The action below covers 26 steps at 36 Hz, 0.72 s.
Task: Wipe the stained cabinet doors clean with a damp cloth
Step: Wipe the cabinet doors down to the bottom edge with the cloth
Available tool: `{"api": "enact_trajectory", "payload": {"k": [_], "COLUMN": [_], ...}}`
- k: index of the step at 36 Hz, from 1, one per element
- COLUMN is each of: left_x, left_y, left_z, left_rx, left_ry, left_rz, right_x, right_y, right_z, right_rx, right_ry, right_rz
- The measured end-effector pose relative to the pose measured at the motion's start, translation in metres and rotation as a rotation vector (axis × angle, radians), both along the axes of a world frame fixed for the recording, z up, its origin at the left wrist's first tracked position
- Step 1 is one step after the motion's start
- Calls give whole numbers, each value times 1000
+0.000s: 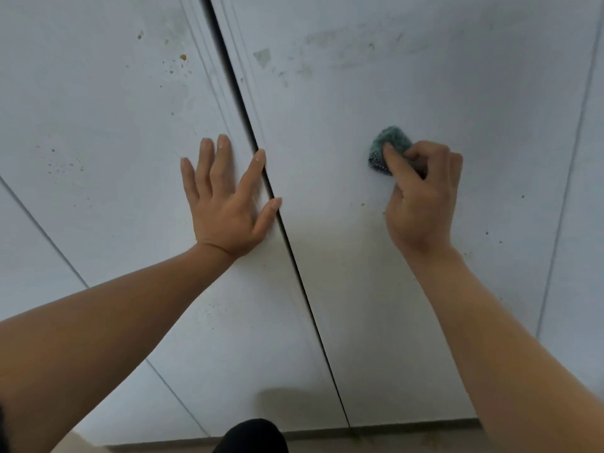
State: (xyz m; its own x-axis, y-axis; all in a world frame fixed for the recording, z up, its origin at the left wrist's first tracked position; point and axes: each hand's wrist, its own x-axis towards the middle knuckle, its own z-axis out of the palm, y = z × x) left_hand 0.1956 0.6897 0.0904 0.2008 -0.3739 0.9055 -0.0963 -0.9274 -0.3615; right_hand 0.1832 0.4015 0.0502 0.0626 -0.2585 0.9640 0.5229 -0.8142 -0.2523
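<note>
Two panels face you: the left cabinet door (98,132) and the right cabinet door (474,109), split by a dark gap (294,256). Your left hand (225,204) lies flat on the left cabinet door, fingers straight, grasping nothing, thumb at the edge of the gap. Your right hand (421,204) clenches a bunched green cloth (389,142) and presses it against the middle of the right cabinet door.

Step in hand, by my judgement: scrubbing the right cabinet door, with much left to do. Greyish smears (343,44) sit on its far part, small specks (362,203) lie just on the near side of the cloth, and brown spatter (181,57) marks the far part of the left cabinet door.

The next move calls for firm strokes toward the smears, then a shift to the left cabinet door.

No brand, label or writing is legible anywhere.
</note>
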Motion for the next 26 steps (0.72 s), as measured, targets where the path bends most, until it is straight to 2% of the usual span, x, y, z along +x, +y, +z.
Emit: {"api": "enact_trajectory", "payload": {"k": [5, 7, 12, 14, 19, 21, 24, 26], "left_x": [-1, -1, -2, -1, 0, 1, 2, 3], "left_y": [-1, -1, -1, -1, -1, 0, 1, 1], "left_z": [0, 0, -1, -1, -2, -2, -2, -3], "left_rx": [2, 0, 0, 0, 6, 9, 5, 8], "left_ry": [18, 17, 31, 27, 14, 14, 4, -12], "left_rz": [21, 21, 13, 13, 10, 5, 0, 2], "right_x": [2, 3, 3, 4, -3, -3, -4, -7], "right_y": [25, 20, 8, 11, 3, -2, -2, 5], "right_z": [-30, -26, -1, -17, -46, -35, -28, -43], "right_rx": [-387, -470, -202, -263, -606, -572, -354, -423], "right_ry": [-39, -33, -48, -58, 6, -1, 0, 10], "right_rz": [109, 116, 47, 49, 100, 80, 36, 52]}}
